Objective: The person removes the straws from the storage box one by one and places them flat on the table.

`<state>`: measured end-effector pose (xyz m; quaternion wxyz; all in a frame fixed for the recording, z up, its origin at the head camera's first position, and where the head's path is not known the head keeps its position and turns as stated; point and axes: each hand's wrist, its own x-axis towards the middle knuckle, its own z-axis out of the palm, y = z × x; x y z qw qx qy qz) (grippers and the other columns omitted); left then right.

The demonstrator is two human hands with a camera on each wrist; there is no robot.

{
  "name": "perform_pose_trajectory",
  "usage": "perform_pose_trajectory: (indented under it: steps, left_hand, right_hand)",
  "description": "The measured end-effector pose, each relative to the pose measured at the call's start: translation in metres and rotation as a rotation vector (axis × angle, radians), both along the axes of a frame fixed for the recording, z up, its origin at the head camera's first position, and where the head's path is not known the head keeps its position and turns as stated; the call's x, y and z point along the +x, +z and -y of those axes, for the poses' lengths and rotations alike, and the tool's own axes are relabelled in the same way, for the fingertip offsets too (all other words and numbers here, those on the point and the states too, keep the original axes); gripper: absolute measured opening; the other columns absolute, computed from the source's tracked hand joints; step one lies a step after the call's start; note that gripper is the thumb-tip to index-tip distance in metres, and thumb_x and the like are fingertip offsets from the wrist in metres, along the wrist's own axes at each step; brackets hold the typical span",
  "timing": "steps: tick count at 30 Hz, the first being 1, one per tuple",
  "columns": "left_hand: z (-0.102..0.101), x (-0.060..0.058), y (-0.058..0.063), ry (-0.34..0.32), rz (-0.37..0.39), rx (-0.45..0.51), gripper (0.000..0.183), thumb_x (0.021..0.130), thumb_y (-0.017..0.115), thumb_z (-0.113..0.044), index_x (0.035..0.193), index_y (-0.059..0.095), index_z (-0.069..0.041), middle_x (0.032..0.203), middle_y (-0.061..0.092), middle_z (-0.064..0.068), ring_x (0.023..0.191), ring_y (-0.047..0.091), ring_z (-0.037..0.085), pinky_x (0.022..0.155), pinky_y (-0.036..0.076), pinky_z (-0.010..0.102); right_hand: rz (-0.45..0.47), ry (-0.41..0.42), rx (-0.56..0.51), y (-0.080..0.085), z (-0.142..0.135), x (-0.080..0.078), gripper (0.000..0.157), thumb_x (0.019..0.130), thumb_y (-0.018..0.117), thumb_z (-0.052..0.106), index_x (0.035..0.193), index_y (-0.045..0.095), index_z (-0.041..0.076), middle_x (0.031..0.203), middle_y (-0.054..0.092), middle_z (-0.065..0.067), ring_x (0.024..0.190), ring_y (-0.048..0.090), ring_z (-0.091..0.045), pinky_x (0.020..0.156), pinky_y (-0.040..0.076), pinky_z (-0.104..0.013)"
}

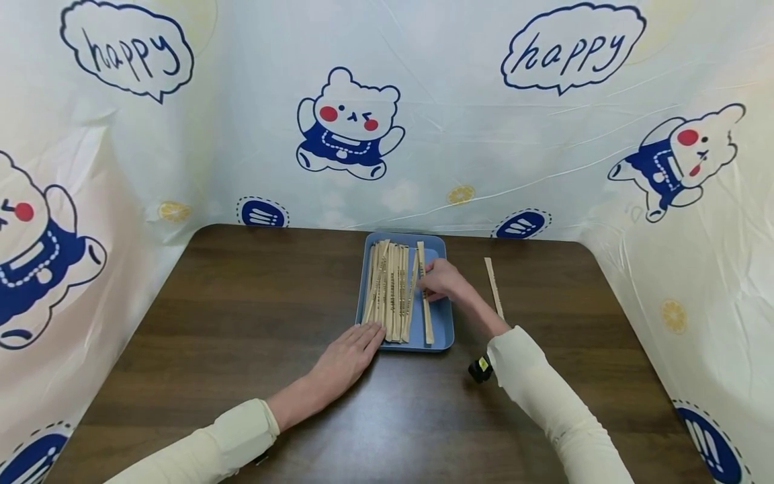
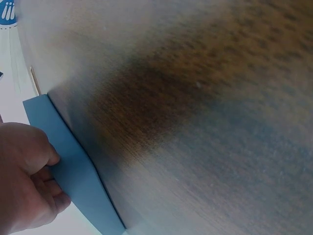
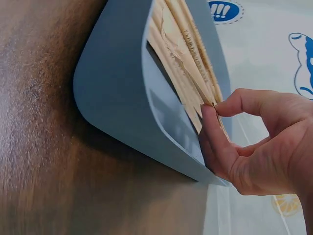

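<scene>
A blue tray [image 1: 449, 329] holds many paper-wrapped chopsticks [image 1: 390, 289], most lying close together on its left side. My right hand [image 1: 443, 279] reaches over the tray's right wall. Its thumb and fingertips pinch one wrapped pair of chopsticks [image 1: 428, 323], set apart to the right of the bunch. The right wrist view shows this right hand [image 3: 274, 142] with its fingertips on the paper wrapper [image 3: 188, 63]. At the tray's near left corner, my left hand [image 1: 347, 359] grips the edge. In the left wrist view, its curled fingers [image 2: 58, 201] lie against the outer wall [image 2: 73, 161].
One more wrapped pair of chopsticks [image 1: 494, 286] lies on the brown table [image 1: 272, 289], right of the tray and partly behind my right forearm. A printed curtain [image 1: 447, 154] hangs behind the table and along both sides. A black wrist camera [image 1: 480, 370] sits under the right cuff.
</scene>
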<state>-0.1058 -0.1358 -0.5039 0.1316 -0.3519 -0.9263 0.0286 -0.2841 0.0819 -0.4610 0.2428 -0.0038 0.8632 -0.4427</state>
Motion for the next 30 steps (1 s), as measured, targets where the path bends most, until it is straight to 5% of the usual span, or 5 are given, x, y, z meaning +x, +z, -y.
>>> perform_pose_trajectory:
  steps: [8, 23, 30]
  left_hand:
    - [0.0, -0.002, -0.001, -0.001, 0.013, -0.003, 0.048, 0.093, 0.062, 0.004, 0.14, 0.053, 0.006, 0.141, 0.053, 0.022, 0.13, 0.052, 0.032, 0.11, 0.041, 0.042]
    - [0.0, -0.001, -0.003, -0.007, 0.004, 0.03, 0.047, 0.092, 0.061, 0.006, 0.138, 0.054, 0.006, 0.14, 0.054, 0.022, 0.128, 0.053, 0.033, 0.109, 0.042, 0.043]
    - [0.0, -0.002, -0.004, -0.005, 0.002, 0.033, 0.047, 0.092, 0.062, 0.006, 0.139, 0.054, 0.005, 0.14, 0.054, 0.022, 0.129, 0.053, 0.032, 0.109, 0.041, 0.043]
  right_hand:
    - [-0.014, -0.037, -0.059, 0.015, -0.02, -0.003, 0.045, 0.085, 0.063, -0.002, 0.127, 0.045, -0.005, 0.087, 0.053, -0.013, 0.067, 0.058, -0.017, 0.066, 0.062, -0.034]
    - [0.026, -0.037, -0.093, 0.02, -0.066, -0.006, 0.051, 0.09, 0.058, 0.0, 0.137, 0.04, -0.005, 0.094, 0.053, -0.014, 0.073, 0.055, -0.02, 0.082, 0.059, -0.046]
    - [0.021, -0.069, -0.057, 0.014, -0.097, -0.009, 0.051, 0.09, 0.055, -0.001, 0.138, 0.037, -0.007, 0.096, 0.047, -0.012, 0.071, 0.051, -0.016, 0.075, 0.059, -0.039]
